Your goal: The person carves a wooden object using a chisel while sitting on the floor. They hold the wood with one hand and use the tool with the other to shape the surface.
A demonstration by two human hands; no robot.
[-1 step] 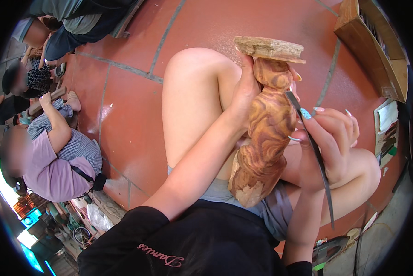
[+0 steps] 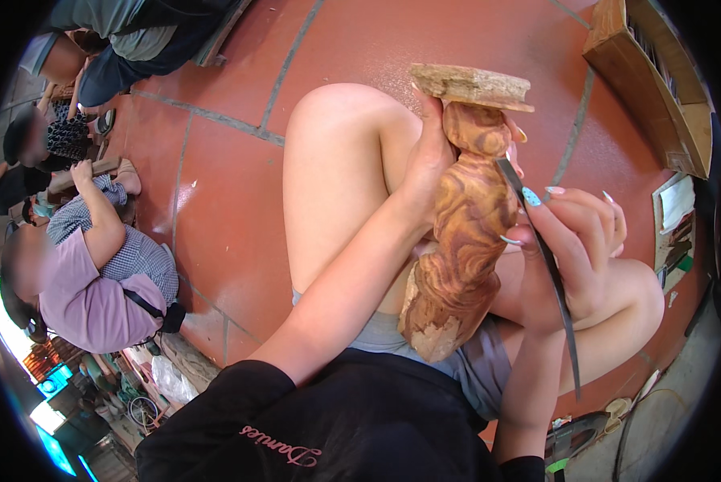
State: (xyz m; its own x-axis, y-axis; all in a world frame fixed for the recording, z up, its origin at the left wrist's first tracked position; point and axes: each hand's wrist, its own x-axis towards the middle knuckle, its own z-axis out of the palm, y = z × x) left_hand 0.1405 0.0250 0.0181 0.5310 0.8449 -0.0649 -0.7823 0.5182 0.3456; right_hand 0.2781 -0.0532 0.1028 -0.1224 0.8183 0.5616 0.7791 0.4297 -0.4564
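A carved wooden figure [image 2: 474, 209] with swirling brown grain leans across my lap. Its smooth, bulging body ends in a flat, rough-edged slab [image 2: 471, 84] at the far end and a rough, paler block [image 2: 437, 325] near my shorts. My left hand [image 2: 431, 153] is wrapped around the narrow part just below the slab, some fingertips showing on the right side. In my right hand [image 2: 573, 241] is a long, thin dark file [image 2: 555, 277], pinched between thumb and fingers. Its far tip touches or nearly touches the figure's right side; the other end points toward my right forearm.
My bare knees rise on both sides above a red tiled floor [image 2: 224, 177]. A cardboard box [image 2: 657, 88] stands at the far right, with papers [image 2: 676, 205] below it. Other people sit at the left, one in a pink top [image 2: 95, 297]. Cords and small items lie lower right.
The file and my right hand have shifted very slightly to the left. My left hand and the wooden figure look unmoved.
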